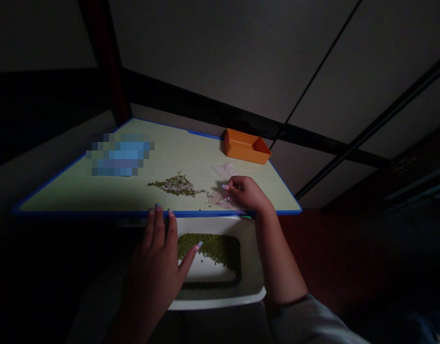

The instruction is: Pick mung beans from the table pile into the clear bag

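My right hand (249,193) is pinched closed low over the table, by a spread of pale pinkish grains (220,198); what its fingertips hold, if anything, is too small to make out. Just beyond it lies a small whitish heap (225,169). To its left, small green beans (177,184) are scattered in a loose patch. My left hand (160,253) is open, fingers spread, with its fingertips at the table's near edge and its thumb above a white basin (255,282). More green beans (220,246) cover part of the basin's floor.
An orange open box (246,148) stands at the table's back right. A blurred blue item (124,155) lies on the left side. The yellow-green tabletop (162,138) has a blue rim. Cabinet panels (220,57) rise close behind it.
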Available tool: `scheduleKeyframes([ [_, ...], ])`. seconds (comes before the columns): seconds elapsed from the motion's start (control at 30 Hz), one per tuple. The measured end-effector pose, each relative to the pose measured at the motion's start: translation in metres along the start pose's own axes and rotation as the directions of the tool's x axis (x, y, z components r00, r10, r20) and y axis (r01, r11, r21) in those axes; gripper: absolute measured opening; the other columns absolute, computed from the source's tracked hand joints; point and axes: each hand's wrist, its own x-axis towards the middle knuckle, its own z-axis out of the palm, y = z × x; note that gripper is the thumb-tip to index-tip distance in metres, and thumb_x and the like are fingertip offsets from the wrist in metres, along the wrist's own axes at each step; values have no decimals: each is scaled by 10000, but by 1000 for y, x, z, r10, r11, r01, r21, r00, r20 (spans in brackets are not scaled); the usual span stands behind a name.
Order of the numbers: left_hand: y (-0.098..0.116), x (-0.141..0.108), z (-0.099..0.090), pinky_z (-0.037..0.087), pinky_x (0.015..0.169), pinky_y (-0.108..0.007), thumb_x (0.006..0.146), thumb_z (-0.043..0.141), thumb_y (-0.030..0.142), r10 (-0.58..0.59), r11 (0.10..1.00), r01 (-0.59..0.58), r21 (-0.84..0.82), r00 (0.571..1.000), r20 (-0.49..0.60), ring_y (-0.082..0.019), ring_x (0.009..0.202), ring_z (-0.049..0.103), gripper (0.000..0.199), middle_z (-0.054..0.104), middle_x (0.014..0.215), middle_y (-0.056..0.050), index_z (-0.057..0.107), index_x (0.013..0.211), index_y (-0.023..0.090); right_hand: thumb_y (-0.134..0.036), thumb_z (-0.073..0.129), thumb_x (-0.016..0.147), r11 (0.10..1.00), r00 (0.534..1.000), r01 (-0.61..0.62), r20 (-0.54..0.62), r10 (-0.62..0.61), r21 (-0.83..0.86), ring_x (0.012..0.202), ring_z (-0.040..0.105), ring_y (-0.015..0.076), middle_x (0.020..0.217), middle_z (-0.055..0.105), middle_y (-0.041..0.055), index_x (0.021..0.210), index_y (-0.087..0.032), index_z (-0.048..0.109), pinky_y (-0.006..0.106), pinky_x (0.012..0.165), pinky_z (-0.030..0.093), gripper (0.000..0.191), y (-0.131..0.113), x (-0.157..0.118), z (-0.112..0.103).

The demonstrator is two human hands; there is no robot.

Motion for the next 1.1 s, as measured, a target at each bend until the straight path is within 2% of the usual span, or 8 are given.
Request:
scheduleKeyframes([
  [0.43, 0, 0, 3, 315, 1107, -501, 848, 294, 626, 3, 1000, -2, 22, 1000, -18, -345, 1460, 111, 840, 154, 1553, -255, 261, 1430, 22, -310, 548, 859, 998, 996, -59, 70, 59, -13, 534, 428, 91, 565, 529, -21, 673, -148, 572, 216, 547, 260, 247, 3, -1, 0],
  [0.63, 1, 1, 3, 317, 1105, -500, 850, 293, 622, 5, 1000, -5, 17, 1000, -18, -344, 1460, 109, 835, 145, 1558, -247, 255, 1434, 26, -276, 554, 873, 995, 998, -41, 46, 45, -96, 577, 468, 97, 614, 580, -2, 717, -143, 608, 224, 578, 265, 213, -3, 1, 3],
  [0.87, 0, 0, 2, 331, 1095, -507, 845, 305, 618, -9, 1000, 9, 18, 1000, -11, -346, 1458, 121, 828, 141, 1561, -241, 251, 1439, 44, -281, 551, 877, 966, 998, -53, -42, 43, -254, 604, 463, 112, 675, 620, 21, 752, -150, 632, 227, 581, 264, 199, 1, 1, -1],
  [0.97, 0, -1, 2, 332, 1095, -502, 847, 306, 613, -4, 1000, 4, 24, 1000, -11, -347, 1458, 119, 825, 145, 1559, -245, 256, 1435, 37, -281, 540, 878, 972, 998, -38, -59, 25, -230, 610, 453, 111, 684, 619, 19, 754, -149, 623, 221, 578, 266, 199, 3, 0, -2],
  [1.1, -1, -2, 3, 312, 1107, -505, 845, 302, 624, 7, 1000, -6, 28, 1000, -13, -344, 1462, 101, 840, 129, 1561, -247, 248, 1436, 29, -291, 522, 893, 979, 1000, -4, -23, -1, -204, 619, 475, 112, 677, 621, 18, 758, -153, 615, 217, 577, 268, 215, -2, 1, 2],
])
